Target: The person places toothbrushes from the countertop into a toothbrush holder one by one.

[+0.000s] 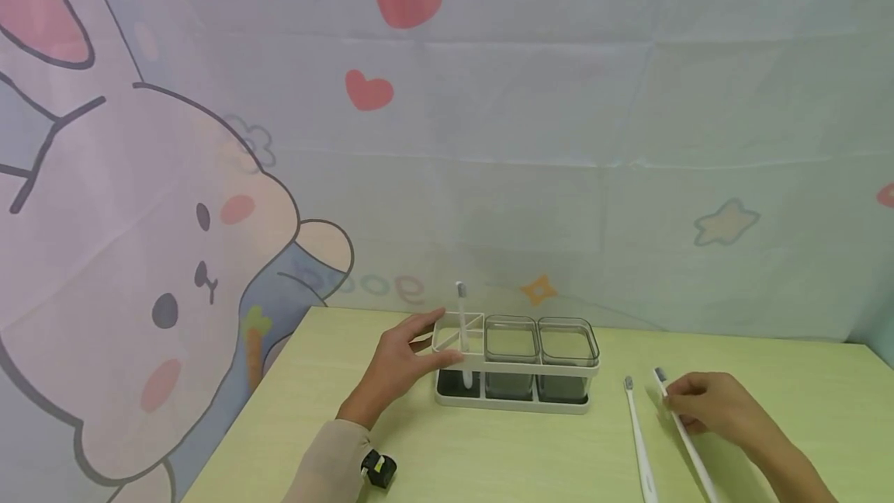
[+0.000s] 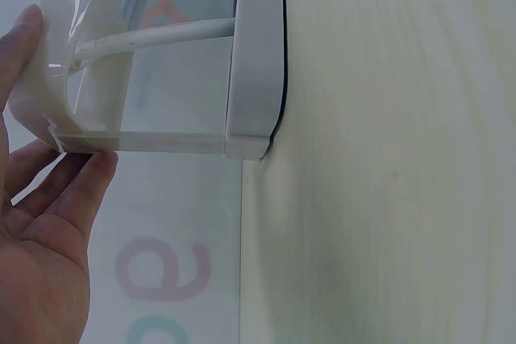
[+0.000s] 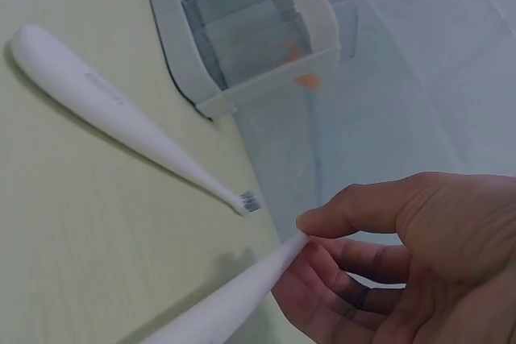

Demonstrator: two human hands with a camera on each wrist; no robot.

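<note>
Currently your right hand [image 1: 715, 407] pinches a toothbrush [image 1: 687, 441] over the table [image 1: 545, 452], right of the holder [image 1: 517, 404].
Its long axis slants, bristle head away from you and leftward, handle running back toward you; your right thumb and fingers are clamped near its neck. You have three in all: that one, a second toothbrush [image 1: 639, 441] lying just to its left, bristle head also away from you, and a third toothbrush [image 1: 462, 318] standing bristles-up in the holder's divided left section. Two clear cups [image 1: 512, 385] fill the middle and right slots. Your left hand [image 1: 400, 361] grips the divided section's outer end, thumb and fingers on opposite sides.
</note>
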